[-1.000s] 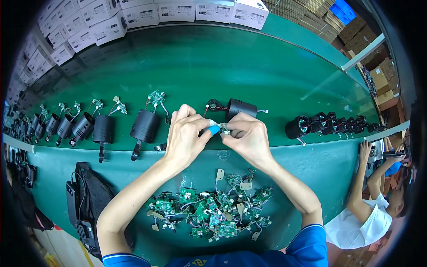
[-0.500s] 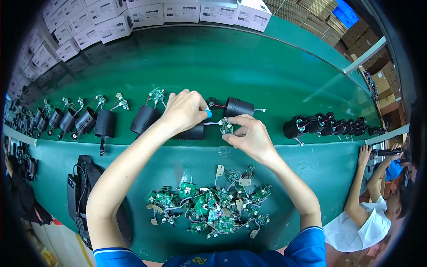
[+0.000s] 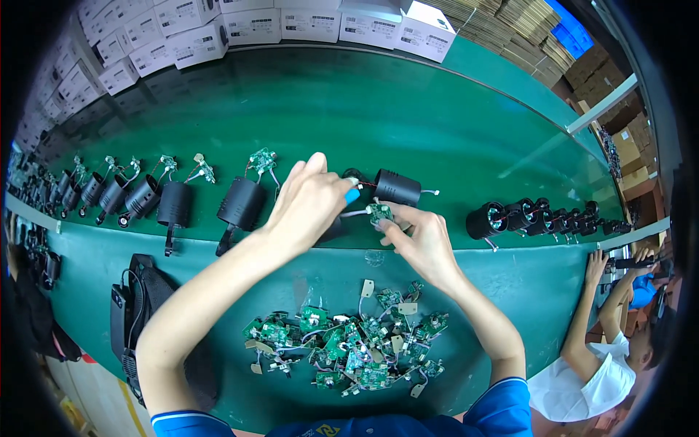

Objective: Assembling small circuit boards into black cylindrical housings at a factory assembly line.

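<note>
My right hand [image 3: 422, 237] pinches a small green circuit board [image 3: 379, 213] between thumb and fingers, and a white wire runs from the board to the left. Just above and to its left, my left hand [image 3: 309, 202] has its fingertips together at a small white connector [image 3: 354, 182], with a blue covering on one finger. Dark red wires lead from there toward a black cylindrical housing [image 3: 397, 188] lying on its side. Another black housing [image 3: 331, 231] lies under my left hand, mostly hidden. To the left stands a black housing [image 3: 242, 202] wired to a green board [image 3: 263, 161].
A pile of green circuit boards [image 3: 349, 346] lies near me. Rows of black housings [image 3: 175, 204] extend left, and more housings [image 3: 484, 221] stand right. A black bag [image 3: 149, 291] lies at near left, white boxes [image 3: 251, 28] at the back. Another person [image 3: 582, 371] works at right.
My left hand has moved slightly right and down to the wires beside the far housing, its fingertips now at the white connector. My right hand still holds the board, tilted a little differently.
</note>
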`<act>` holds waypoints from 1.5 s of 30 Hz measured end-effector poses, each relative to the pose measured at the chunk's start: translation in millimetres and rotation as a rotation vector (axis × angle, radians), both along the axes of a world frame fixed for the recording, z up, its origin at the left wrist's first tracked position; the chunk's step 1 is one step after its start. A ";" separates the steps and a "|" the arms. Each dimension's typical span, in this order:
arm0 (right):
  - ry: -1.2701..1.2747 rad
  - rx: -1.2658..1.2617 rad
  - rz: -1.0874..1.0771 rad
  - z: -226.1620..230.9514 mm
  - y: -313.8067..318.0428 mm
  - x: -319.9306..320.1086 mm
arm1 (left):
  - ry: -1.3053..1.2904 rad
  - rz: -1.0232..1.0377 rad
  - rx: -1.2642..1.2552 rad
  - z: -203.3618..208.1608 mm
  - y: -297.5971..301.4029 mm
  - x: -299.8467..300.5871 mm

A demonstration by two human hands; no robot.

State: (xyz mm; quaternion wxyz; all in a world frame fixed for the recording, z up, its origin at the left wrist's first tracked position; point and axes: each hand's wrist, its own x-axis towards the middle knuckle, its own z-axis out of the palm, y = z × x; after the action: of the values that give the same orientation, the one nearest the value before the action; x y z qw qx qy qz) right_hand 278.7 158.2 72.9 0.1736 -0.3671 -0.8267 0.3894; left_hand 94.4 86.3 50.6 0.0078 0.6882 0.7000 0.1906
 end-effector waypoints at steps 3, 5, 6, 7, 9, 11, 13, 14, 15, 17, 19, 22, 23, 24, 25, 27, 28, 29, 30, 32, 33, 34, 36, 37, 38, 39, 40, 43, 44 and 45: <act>-0.006 0.009 0.012 1.5 2.5 -3.3 | 0.077 -0.003 0.259 -2.4 -16.0 9.8; -0.032 0.060 0.023 9.9 2.1 -6.8 | 0.043 -0.010 0.246 -1.1 -20.8 11.8; -0.046 0.086 0.027 13.7 1.6 -7.9 | 0.024 -0.014 0.240 -0.5 -22.3 12.5; -0.060 0.113 0.030 15.6 1.3 -8.6 | 0.006 -0.019 0.234 -0.1 -23.2 13.0; -0.054 0.118 0.023 12.5 1.5 -7.7 | -0.098 -0.024 0.208 -1.2 -24.0 13.2; -0.041 0.123 0.012 6.8 1.4 -6.1 | -0.302 -0.029 0.152 -2.7 -24.8 12.8; -0.034 0.125 0.007 5.0 0.4 -5.6 | -0.404 -0.031 0.122 -3.0 -24.5 12.6; -0.039 0.182 0.011 4.5 -0.3 -5.9 | -0.393 -0.011 0.098 -3.0 -24.3 12.6; -0.043 0.239 0.015 3.9 -1.0 -6.4 | -0.381 0.010 0.074 -2.8 -24.1 12.5; -0.051 0.353 0.024 2.6 -2.6 -8.1 | -0.357 0.053 0.025 -2.2 -23.8 12.4; -0.024 0.466 0.028 1.9 -5.0 -9.7 | -0.238 0.050 0.096 3.3 -24.3 13.9; 0.054 0.808 0.046 -0.1 -8.4 -13.7 | 0.115 0.043 0.309 11.8 -24.4 15.7; 0.055 0.806 0.049 -0.8 -9.4 -15.4 | 0.116 0.046 0.307 11.4 -24.1 15.7; 0.059 0.838 0.048 -1.2 -10.2 -17.3 | 0.120 0.043 0.300 10.5 -23.1 15.3; 0.063 0.871 0.046 -1.5 -10.8 -19.1 | 0.123 0.040 0.294 9.6 -21.9 14.8; 0.068 0.938 0.042 -1.6 -11.7 -21.6 | 0.128 0.034 0.284 8.5 -19.9 13.4; 0.068 0.938 0.045 -2.2 -12.2 -22.6 | 0.127 0.036 0.283 8.9 -19.9 12.3; 0.059 0.959 0.050 -3.0 -12.5 -23.5 | 0.090 0.030 0.225 10.4 -20.3 11.0; 0.051 0.981 0.056 -3.9 -12.7 -24.2 | 0.052 0.024 0.166 12.5 -21.0 9.8; 0.035 1.023 0.065 -5.1 -13.1 -24.9 | -0.022 0.011 0.048 16.3 -22.8 8.3; 0.033 1.024 0.067 -5.0 -12.6 -24.3 | -0.024 0.011 0.049 17.4 -23.1 8.4; 0.032 1.013 0.062 -4.9 -11.8 -23.2 | -0.036 0.009 0.037 18.5 -23.4 8.7; 0.032 0.989 0.052 -4.8 -10.1 -20.7 | -0.059 0.004 0.011 20.3 -23.7 9.8; 0.032 0.976 0.047 -5.1 -9.3 -19.5 | -0.070 0.001 -0.002 20.8 -23.4 10.6; 0.033 0.975 0.048 -5.3 -8.8 -18.8 | -0.070 0.002 -0.004 21.4 -23.0 11.2; 0.022 0.987 0.057 -5.6 -8.4 -18.0 | -0.077 -0.002 -0.015 22.1 -22.3 12.0; 0.011 1.000 0.065 -5.9 -8.1 -17.0 | -0.084 -0.006 -0.027 22.7 -21.5 12.8; -0.011 1.025 0.084 -7.4 -6.9 -14.5 | -0.098 -0.014 -0.051 24.7 -19.8 14.7; -0.025 1.059 0.091 -9.4 -6.3 -14.2 | -0.091 -0.019 -0.066 25.6 -19.5 15.1; -0.040 1.094 0.098 -11.6 -5.8 -14.0 | -0.084 -0.023 -0.081 26.5 -19.2 15.5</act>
State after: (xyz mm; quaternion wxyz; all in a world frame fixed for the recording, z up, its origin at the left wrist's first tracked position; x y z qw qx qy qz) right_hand 264.7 152.4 61.3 0.3052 -0.1916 -0.9278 -0.0964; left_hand 109.8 67.1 77.1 0.0673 0.6868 0.6981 0.1910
